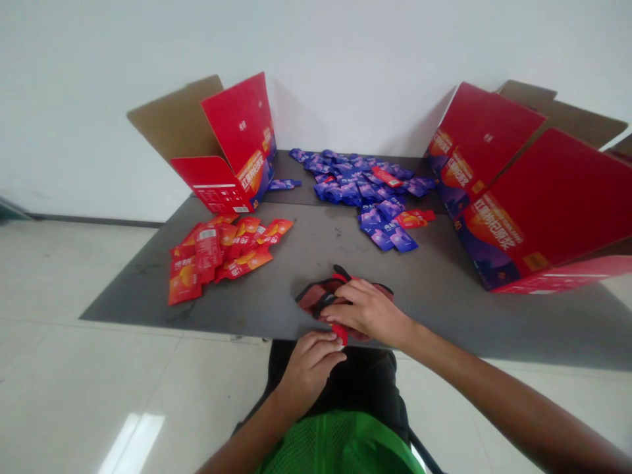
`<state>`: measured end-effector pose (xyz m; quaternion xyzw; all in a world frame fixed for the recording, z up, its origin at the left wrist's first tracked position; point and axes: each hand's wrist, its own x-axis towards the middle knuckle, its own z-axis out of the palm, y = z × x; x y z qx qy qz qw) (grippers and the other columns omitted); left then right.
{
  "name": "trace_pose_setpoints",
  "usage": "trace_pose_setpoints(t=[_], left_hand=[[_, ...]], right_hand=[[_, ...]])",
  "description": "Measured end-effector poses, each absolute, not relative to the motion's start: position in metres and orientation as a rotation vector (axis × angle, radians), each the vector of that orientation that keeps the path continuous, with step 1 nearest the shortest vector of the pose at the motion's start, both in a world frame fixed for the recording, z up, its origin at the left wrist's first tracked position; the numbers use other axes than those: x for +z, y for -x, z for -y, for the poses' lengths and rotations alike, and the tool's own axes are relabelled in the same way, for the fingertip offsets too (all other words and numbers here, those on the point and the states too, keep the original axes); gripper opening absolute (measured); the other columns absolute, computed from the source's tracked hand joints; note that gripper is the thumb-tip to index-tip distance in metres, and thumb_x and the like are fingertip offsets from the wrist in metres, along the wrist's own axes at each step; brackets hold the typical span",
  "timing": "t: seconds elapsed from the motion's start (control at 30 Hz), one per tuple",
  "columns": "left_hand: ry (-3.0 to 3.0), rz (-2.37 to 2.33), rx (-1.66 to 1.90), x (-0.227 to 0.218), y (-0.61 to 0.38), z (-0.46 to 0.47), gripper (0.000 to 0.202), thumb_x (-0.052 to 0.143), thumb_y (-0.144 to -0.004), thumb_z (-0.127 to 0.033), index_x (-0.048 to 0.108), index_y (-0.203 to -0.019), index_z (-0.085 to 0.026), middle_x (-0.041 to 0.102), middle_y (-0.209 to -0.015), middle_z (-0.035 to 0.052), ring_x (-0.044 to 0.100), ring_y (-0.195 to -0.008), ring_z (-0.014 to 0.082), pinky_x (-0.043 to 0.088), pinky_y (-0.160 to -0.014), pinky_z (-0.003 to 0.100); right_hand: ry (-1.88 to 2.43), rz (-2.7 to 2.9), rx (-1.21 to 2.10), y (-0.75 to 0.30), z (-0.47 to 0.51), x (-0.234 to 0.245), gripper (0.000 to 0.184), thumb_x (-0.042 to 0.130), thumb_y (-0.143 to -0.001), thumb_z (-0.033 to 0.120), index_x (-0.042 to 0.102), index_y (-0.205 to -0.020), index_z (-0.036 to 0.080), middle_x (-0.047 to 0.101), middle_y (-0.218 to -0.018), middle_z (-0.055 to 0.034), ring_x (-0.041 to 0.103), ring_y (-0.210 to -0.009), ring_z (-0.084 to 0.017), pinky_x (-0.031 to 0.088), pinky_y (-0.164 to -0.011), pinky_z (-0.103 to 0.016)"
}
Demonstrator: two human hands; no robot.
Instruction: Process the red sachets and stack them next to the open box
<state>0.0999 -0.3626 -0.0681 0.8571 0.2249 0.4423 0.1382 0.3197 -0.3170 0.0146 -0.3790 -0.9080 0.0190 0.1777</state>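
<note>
A dark red pouch with black trim (318, 297) lies at the near edge of the grey table (276, 296). My right hand (368, 309) rests flat on top of it, fingers pressed over it. My left hand (309, 367) sits just below the table edge, fingers curled and pinching a small red piece (340, 334) at the pouch's near side. A heap of red sachets (220, 253) lies to the left. A wider spread of blue sachets (360, 187) with a few red ones among them lies at the back.
An open red carton (232, 155) stands at the back left. Two large red cartons (533, 204) lean at the right. A white wall rises behind the table and pale floor tiles surround it. My green mesh vest (340, 444) shows at the bottom.
</note>
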Motion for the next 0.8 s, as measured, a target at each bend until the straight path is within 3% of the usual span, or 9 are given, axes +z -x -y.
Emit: trace_pose_setpoints(t=[0.13,0.27,0.4,0.57,0.8], left_hand=[[-2.484,-0.662,1.246,-0.069,-0.100,0.364,0.013,0.060,-0.102,-0.014,0.072,-0.105,-0.017,0.075,-0.108,0.0047,0.063,-0.114,0.0200,0.055,-0.102,0.037],[-2.477,-0.691,1.230,-0.070,-0.102,0.366,0.011,0.061,-0.101,-0.015,0.072,-0.103,-0.017,0.074,-0.105,0.0049,0.064,-0.114,0.0201,0.055,-0.102,0.037],[-2.473,-0.704,1.255,-0.067,-0.103,0.365,0.016,0.057,-0.103,-0.016,0.072,-0.100,-0.018,0.074,-0.103,0.0049,0.065,-0.111,0.0199,0.057,-0.099,0.037],[-2.482,-0.713,1.252,-0.063,-0.102,0.365,0.019,0.055,-0.104,-0.016,0.072,-0.099,-0.020,0.075,-0.100,0.0040,0.067,-0.101,0.0186,0.058,-0.093,0.036],[-2.507,-0.723,1.225,-0.065,-0.101,0.366,0.016,0.059,-0.101,-0.013,0.073,-0.095,-0.019,0.073,-0.102,0.0048,0.066,-0.109,0.0212,0.057,-0.098,0.038]], right_hand=[[1.312,2.466,-0.049,-0.343,0.267,0.006,0.030,0.055,-0.103,0.046,0.076,-0.120,0.033,0.067,-0.104,-0.0055,0.056,-0.093,-0.019,0.041,-0.083,-0.032],[1.397,2.399,-0.177,-0.356,0.243,0.029,0.028,0.057,-0.103,0.041,0.078,-0.118,0.031,0.067,-0.101,-0.0076,0.054,-0.092,-0.021,0.039,-0.081,-0.033],[1.235,2.343,-0.133,-0.330,0.286,0.044,0.030,0.054,-0.104,0.044,0.075,-0.123,0.034,0.066,-0.102,-0.0051,0.054,-0.093,-0.019,0.040,-0.081,-0.032],[0.965,2.602,0.055,-0.303,0.327,0.022,0.028,0.051,-0.106,0.040,0.075,-0.119,0.032,0.067,-0.101,-0.0038,0.055,-0.096,-0.018,0.041,-0.087,-0.032],[1.360,2.445,-0.175,-0.342,0.249,0.014,0.029,0.056,-0.103,0.047,0.079,-0.111,0.031,0.066,-0.098,-0.0051,0.054,-0.090,-0.020,0.040,-0.079,-0.033]])
